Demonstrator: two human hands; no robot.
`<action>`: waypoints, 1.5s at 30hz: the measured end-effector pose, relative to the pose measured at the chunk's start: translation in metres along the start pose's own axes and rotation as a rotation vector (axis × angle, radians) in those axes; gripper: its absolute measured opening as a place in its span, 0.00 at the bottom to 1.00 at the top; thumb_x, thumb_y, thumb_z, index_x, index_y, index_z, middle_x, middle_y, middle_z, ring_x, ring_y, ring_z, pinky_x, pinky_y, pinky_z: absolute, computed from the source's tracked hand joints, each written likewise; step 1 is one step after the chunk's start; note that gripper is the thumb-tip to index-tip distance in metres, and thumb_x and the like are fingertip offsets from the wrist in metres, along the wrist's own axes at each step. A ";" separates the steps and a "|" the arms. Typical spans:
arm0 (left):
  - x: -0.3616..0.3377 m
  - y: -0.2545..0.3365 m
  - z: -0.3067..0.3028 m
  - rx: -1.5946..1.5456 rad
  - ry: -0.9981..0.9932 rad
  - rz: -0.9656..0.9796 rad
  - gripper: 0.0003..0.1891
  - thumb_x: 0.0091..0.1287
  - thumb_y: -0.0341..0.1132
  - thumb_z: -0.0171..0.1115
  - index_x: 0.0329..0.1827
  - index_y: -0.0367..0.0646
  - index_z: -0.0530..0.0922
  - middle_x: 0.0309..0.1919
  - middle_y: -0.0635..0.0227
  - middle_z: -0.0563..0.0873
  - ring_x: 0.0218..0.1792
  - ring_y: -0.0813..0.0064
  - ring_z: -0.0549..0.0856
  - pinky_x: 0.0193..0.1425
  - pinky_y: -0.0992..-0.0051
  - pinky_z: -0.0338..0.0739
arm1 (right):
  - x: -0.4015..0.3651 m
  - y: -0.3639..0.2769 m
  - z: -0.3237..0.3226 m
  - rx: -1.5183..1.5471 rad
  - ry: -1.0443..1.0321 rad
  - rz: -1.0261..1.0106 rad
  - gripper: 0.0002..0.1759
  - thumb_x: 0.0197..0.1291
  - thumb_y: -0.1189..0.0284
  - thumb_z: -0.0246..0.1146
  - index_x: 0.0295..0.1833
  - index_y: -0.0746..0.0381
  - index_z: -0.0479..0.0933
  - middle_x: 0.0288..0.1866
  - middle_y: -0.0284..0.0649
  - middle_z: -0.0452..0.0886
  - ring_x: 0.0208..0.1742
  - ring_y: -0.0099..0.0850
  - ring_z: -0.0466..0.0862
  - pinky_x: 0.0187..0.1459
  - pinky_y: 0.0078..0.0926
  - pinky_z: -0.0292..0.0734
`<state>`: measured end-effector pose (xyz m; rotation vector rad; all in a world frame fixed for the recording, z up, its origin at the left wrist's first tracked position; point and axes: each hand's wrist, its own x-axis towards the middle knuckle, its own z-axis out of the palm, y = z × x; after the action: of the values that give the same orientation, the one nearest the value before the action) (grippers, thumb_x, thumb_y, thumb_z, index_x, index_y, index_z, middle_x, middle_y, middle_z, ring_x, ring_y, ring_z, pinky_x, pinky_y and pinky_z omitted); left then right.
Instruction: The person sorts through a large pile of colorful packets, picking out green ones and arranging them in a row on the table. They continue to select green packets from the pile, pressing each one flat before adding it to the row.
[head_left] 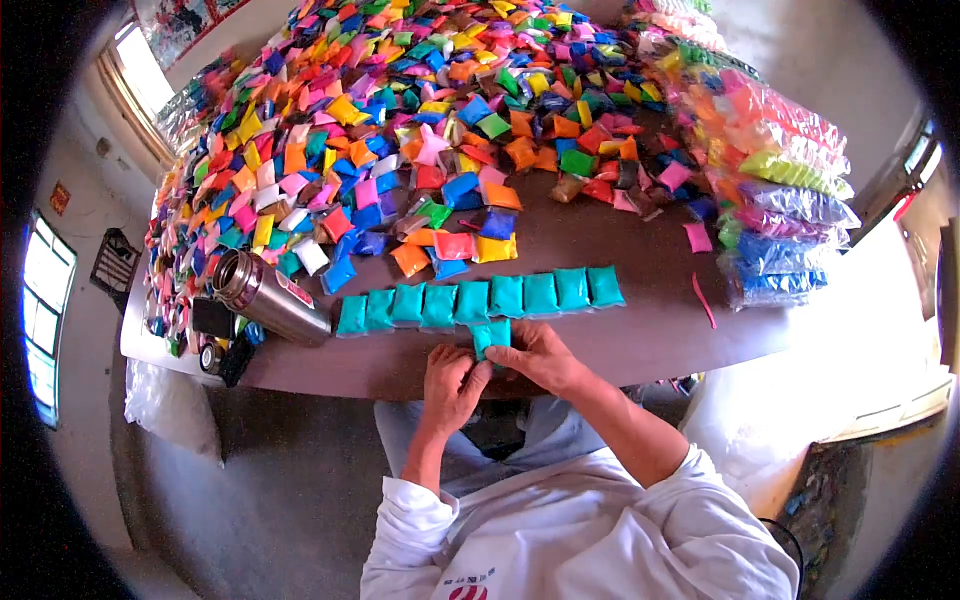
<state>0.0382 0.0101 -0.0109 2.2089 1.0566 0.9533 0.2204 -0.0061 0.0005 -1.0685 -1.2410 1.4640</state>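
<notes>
Between my two hands, at the near edge of the table, is a small teal packet (490, 336) in clear film. My right hand (538, 357) pinches it from the right, thumb lying across its front. On its lower left, my left hand (455, 385) has its fingers curled in, with the thumb against the packet's lower edge. Just beyond my hands runs a row of several matching teal packets (440, 305), laid side by side across the table. The held packet's top overlaps the row's lower edge in this view.
A big heap of colourful packets (400, 120) covers the far table (640, 340). Left stands a tilted steel flask (270, 295) beside a small black object (213, 318). Stacked clear bags of coloured packets (785, 230) rise at the right. A pink strip (704, 300) lies near them.
</notes>
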 end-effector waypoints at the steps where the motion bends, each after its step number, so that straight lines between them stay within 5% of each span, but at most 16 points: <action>1: 0.000 0.001 0.000 0.007 -0.004 0.006 0.15 0.68 0.42 0.58 0.31 0.39 0.78 0.29 0.60 0.81 0.38 0.55 0.79 0.54 0.58 0.68 | 0.001 0.006 0.001 0.013 0.015 -0.037 0.11 0.65 0.70 0.65 0.48 0.66 0.80 0.39 0.29 0.81 0.41 0.18 0.75 0.45 0.23 0.74; 20: -0.004 0.007 -0.001 0.025 0.050 -0.041 0.15 0.65 0.41 0.60 0.26 0.38 0.76 0.26 0.59 0.78 0.36 0.55 0.79 0.52 0.59 0.70 | 0.005 0.015 0.001 0.348 0.204 -0.015 0.08 0.65 0.71 0.63 0.44 0.64 0.80 0.35 0.27 0.81 0.36 0.17 0.76 0.38 0.20 0.72; 30: -0.007 0.001 0.003 -0.048 0.061 -0.013 0.15 0.66 0.42 0.59 0.26 0.39 0.76 0.26 0.61 0.80 0.36 0.56 0.80 0.55 0.60 0.69 | 0.004 0.012 -0.002 0.247 0.123 -0.054 0.12 0.62 0.71 0.64 0.49 0.65 0.77 0.38 0.29 0.80 0.38 0.19 0.77 0.41 0.21 0.74; 39: -0.008 0.004 -0.001 -0.073 0.019 -0.047 0.14 0.67 0.42 0.58 0.36 0.38 0.80 0.35 0.59 0.84 0.45 0.56 0.81 0.59 0.60 0.68 | 0.005 0.012 -0.003 0.153 0.036 -0.088 0.07 0.61 0.71 0.67 0.40 0.62 0.83 0.34 0.26 0.82 0.36 0.17 0.78 0.41 0.21 0.74; 45: -0.007 0.004 0.001 -0.070 0.041 -0.038 0.14 0.66 0.42 0.58 0.38 0.38 0.80 0.37 0.58 0.84 0.45 0.54 0.80 0.59 0.59 0.69 | 0.002 0.002 -0.006 0.129 -0.015 0.005 0.12 0.60 0.71 0.68 0.49 0.62 0.81 0.39 0.29 0.83 0.39 0.20 0.78 0.44 0.22 0.75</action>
<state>0.0373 0.0016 -0.0117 2.1133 1.0634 1.0073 0.2254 -0.0032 -0.0020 -0.9760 -1.1387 1.5371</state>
